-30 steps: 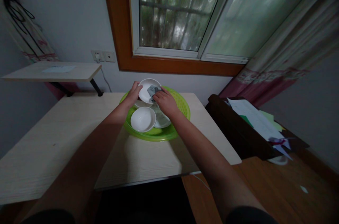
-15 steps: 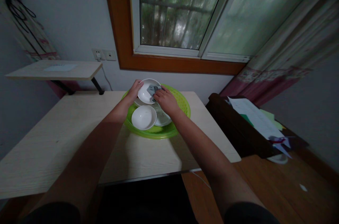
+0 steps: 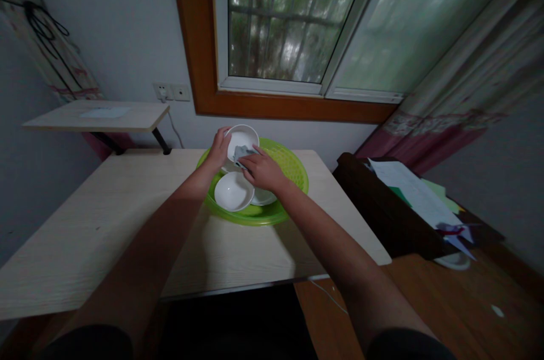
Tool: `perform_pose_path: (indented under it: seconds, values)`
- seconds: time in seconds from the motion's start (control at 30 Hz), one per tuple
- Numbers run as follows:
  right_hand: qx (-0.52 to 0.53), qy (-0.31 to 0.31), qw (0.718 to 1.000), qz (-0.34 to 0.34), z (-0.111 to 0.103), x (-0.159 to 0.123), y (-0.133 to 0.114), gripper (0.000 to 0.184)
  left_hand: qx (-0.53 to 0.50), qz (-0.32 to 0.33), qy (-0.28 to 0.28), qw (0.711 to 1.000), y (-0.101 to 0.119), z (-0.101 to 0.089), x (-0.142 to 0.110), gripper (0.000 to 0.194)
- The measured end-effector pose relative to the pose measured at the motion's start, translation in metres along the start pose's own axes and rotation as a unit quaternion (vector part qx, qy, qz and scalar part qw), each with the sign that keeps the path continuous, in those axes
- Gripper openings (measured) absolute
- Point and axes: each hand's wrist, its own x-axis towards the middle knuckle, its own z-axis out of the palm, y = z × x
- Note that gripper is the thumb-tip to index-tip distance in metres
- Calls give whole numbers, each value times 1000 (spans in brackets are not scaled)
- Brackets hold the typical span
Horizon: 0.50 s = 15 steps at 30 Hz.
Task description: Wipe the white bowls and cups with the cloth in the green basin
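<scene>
My left hand [image 3: 220,148] grips the left rim of a white bowl [image 3: 245,135], which is tilted toward me above a green plastic basket [image 3: 293,173]. A grey cloth [image 3: 242,153] is pinched in my right hand [image 3: 262,169] and pressed against the inside of that bowl near its lower rim. Inside the basket, a second white bowl [image 3: 233,192] stands at the front left. Beside it, partly covered by my right hand, lies a pale dish [image 3: 263,197]. Another white piece shows a little beneath the held bowl; its kind is hidden.
The basket stands on a pale wooden table [image 3: 250,258] against the wall below a window [image 3: 284,25]. A raised shelf [image 3: 102,116] is at the back left. To the right, a dark brown piece of furniture [image 3: 374,195] carries papers [image 3: 416,195].
My right hand has moved the cloth down and slightly left, toward the bowl's near rim. The held bowl is tipped more toward me. The camera view has shifted slightly.
</scene>
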Motion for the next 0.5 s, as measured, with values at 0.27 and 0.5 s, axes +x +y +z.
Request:
perform_pose_path:
  seconds: [0.27, 0.5]
  values:
    - [40, 11, 999, 34, 6, 1, 6, 37, 16, -12, -1, 1000, 5, 1, -3, 39]
    - [-96, 39, 991, 85, 7, 3, 11, 42, 4, -9, -36, 999, 10, 3, -6, 46]
